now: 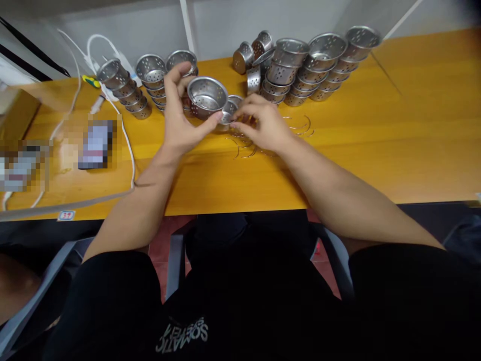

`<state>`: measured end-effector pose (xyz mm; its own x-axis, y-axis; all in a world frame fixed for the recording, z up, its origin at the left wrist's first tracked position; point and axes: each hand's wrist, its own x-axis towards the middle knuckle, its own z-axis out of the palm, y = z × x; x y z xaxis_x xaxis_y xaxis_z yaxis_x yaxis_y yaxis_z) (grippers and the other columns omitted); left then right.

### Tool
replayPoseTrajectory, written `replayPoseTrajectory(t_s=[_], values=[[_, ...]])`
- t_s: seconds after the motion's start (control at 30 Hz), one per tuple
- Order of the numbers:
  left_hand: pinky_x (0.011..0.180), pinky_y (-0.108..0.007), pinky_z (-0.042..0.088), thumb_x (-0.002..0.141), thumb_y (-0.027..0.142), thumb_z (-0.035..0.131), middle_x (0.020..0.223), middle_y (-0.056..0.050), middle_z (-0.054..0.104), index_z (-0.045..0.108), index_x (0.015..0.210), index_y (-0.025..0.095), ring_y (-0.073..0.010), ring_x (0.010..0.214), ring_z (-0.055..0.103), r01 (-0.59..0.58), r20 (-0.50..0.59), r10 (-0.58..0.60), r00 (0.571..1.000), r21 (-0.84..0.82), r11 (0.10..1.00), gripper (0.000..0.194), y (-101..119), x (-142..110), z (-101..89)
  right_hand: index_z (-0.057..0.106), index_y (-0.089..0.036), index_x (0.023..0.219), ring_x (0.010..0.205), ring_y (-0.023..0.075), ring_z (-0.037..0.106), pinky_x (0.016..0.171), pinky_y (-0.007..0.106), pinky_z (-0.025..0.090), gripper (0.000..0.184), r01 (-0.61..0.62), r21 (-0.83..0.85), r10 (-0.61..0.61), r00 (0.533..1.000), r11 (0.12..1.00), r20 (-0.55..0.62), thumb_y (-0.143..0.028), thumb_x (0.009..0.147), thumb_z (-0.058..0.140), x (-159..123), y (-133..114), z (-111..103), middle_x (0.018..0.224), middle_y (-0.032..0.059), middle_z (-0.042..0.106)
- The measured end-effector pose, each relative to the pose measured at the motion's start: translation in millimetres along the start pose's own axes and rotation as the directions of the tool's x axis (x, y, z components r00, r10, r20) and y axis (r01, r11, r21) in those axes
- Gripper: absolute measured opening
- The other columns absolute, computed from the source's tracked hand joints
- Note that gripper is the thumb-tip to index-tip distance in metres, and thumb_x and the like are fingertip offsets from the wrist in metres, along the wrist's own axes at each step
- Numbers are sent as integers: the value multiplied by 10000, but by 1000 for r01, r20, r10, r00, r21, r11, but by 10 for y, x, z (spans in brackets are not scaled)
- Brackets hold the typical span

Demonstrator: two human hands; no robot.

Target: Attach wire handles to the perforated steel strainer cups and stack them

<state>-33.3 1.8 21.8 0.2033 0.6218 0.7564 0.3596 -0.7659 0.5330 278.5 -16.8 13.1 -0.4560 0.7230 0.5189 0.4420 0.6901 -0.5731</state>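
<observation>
My left hand [180, 118] is curled around a round perforated metal strainer cup [207, 103], thumb at its front and fingers along its far left side. The cup's open top faces up, and there are holes in its wall and floor. Just right of it, partly hidden, is a second perforated cup [229, 108]. My right hand [263, 123] is at this second cup's edge, thumb and fingertips drawn together; what is between them is too small to make out. Several thin curved wires [246, 150] lie on the table under and beside the right hand.
Stacked perforated cups [130, 93] stand at the back left, with more stacks [319, 70] at the back right. Some loose cups [243, 57] lie tipped there. A white cable [128, 135] and a blurred phone-like device [96, 145] lie on the yellow table [413, 125] leftward.
</observation>
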Motion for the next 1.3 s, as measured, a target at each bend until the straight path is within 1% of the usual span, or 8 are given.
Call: replayPoseTrajectory(t_s=[0.13, 0.27, 0.47, 0.6, 0.8, 1.07, 1.17, 1.3], values=[[1452, -650, 634, 935, 1133, 880, 1797, -117, 706, 543, 1786, 443, -464, 1765, 668, 90, 13, -90, 996, 57, 994, 1146, -70, -24, 70, 959, -320, 1338, 1430, 483, 835, 1308, 717, 692, 167, 44, -113, -31, 994, 993, 109, -454, 1241, 936, 17, -90, 236, 1480, 149, 868], [1475, -668, 564, 988, 1170, 815, 1820, -102, 716, 556, 1769, 346, -408, 1708, 652, 84, 106, -99, 989, 134, 987, 1164, -86, -38, 30, 950, -289, 1377, 1445, 482, 842, 1322, 696, 679, 164, 28, -165, -4, 989, 986, 147, -357, 1231, 922, 36, -109, 324, 1484, 156, 876], [1518, -736, 474, 1107, 1186, 609, 1910, -98, 643, 416, 1874, 295, -370, 1761, 507, 48, 198, -85, 976, 188, 981, 1191, -87, -39, -10, 911, -270, 1495, 1369, 486, 858, 1281, 719, 715, 413, 44, -85, -41, 998, 995, 43, -600, 1283, 779, 22, -74, 31, 1471, 199, 871], [1504, -791, 475, 1031, 1121, 805, 1800, -114, 715, 578, 1758, 325, -428, 1715, 563, -4, 199, -31, 980, 174, 985, 1102, -92, -39, -10, 915, -324, 1486, 1251, 460, 871, 1169, 686, 779, 610, -1, -27, -2, 993, 1000, -118, -851, 1274, 691, 12, -86, -66, 1485, 184, 863], [1565, -774, 490, 1165, 759, 820, 1755, -106, 774, 560, 1891, 400, -425, 1868, 506, -22, 356, -52, 933, 202, 979, 851, 75, -91, 33, 866, -319, 1589, 1048, 359, 853, 986, 571, 800, 925, -3, 264, -6, 999, 965, 34, -1112, 1151, 680, 11, -185, 173, 1359, 119, 888], [1332, -760, 716, 1075, 852, 958, 1718, -136, 724, 626, 1841, 424, -460, 1590, 722, -256, 253, 254, 933, -27, 966, 938, -171, -70, 191, 801, -324, 1034, 816, 293, 660, 857, 548, 762, 792, -53, 450, 27, 998, 892, 64, -1105, 1002, 930, 60, -272, 29, 916, 49, 709], [1339, -763, 710, 1068, 884, 957, 1720, -147, 731, 599, 1875, 409, -473, 1577, 745, -254, 273, 259, 926, -53, 966, 1003, -182, -86, 180, 766, -332, 1104, 814, 290, 669, 844, 531, 766, 812, -15, 444, 30, 999, 896, -26, -1135, 1032, 863, 82, -215, 33, 947, 47, 707], [1330, -665, 712, 1080, 879, 952, 1722, -180, 767, 619, 1862, 314, -476, 1584, 796, -66, 325, 66, 944, -13, 998, 1020, -151, -151, 130, 779, -364, 1386, 925, 316, 748, 962, 564, 777, 741, 57, 308, -21, 993, 950, -118, -1064, 1141, 777, 63, -163, 40, 1240, 92, 802]])
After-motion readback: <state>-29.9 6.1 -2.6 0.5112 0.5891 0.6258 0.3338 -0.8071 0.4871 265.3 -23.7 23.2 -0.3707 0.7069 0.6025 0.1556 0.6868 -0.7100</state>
